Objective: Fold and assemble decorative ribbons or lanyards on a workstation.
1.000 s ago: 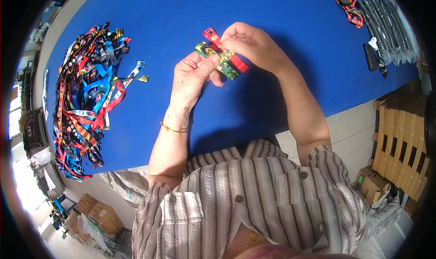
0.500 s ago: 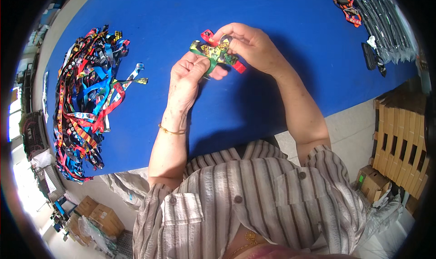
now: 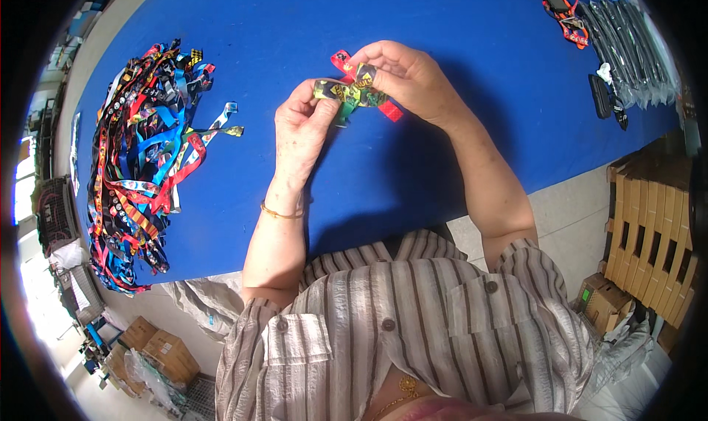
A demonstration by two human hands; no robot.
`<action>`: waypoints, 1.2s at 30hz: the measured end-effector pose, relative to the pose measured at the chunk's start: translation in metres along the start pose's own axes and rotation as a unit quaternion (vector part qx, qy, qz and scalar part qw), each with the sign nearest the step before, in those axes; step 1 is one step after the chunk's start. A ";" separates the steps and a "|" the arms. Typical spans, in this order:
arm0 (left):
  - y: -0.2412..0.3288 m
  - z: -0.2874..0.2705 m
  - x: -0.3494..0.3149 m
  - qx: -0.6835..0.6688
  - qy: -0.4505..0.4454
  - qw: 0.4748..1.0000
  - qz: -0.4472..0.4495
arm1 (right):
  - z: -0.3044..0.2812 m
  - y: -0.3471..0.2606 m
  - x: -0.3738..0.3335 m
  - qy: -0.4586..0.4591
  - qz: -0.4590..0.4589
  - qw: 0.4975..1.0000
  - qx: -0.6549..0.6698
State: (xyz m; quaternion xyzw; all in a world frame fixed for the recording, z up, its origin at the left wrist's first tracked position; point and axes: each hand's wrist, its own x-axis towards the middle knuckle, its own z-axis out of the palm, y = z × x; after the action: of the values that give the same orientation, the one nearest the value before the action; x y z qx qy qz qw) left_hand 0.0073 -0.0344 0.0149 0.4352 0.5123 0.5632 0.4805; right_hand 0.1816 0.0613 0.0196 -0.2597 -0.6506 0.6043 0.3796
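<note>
Above the middle of the blue table (image 3: 472, 22), both my hands grip a folded printed ribbon strap (image 3: 359, 96) with black, green, yellow and red parts. My left hand (image 3: 301, 132) pinches its left end between thumb and fingers. At the upper right of the strap, the thumb and curled fingers of my right hand (image 3: 414, 83) are closed on another part. A red loop sticks up between the hands, and a red end hangs out below my right thumb. A green end hangs beside my left thumb.
A large heap of colourful printed ribbon straps (image 3: 136, 170) lies on the table's left, a few ends trailing rightward. At the far right are a stack of clear-bagged dark items (image 3: 630, 48), an orange-red strap (image 3: 574, 26) and a black object (image 3: 599, 96). Cardboard (image 3: 653, 229) stands beside the table.
My left thumb and fingers have shifted from the green lower part of the strap to its dark printed left end. The strap is now spread flatter between my hands.
</note>
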 end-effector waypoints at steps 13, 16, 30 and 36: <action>0.000 -0.001 -0.001 -0.125 0.008 0.991 -0.037 | 0.005 -0.012 -0.005 -0.039 0.135 0.989 -0.042; 0.000 0.000 -0.001 -0.145 0.000 0.989 -0.038 | 0.007 -0.010 -0.005 -0.035 0.131 0.990 -0.027; -0.003 -0.002 -0.003 -0.179 0.005 0.983 -0.050 | 0.011 -0.015 -0.010 -0.024 0.125 0.992 0.008; -0.002 0.001 -0.001 -0.227 0.039 0.968 -0.103 | 0.016 -0.015 -0.011 -0.015 0.116 0.990 0.078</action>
State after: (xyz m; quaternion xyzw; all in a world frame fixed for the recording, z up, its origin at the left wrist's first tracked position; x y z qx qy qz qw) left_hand 0.0088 -0.0351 0.0128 0.2373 0.4319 0.6289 0.6014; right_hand 0.1766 0.0407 0.0327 -0.2940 -0.5725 0.6972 0.3159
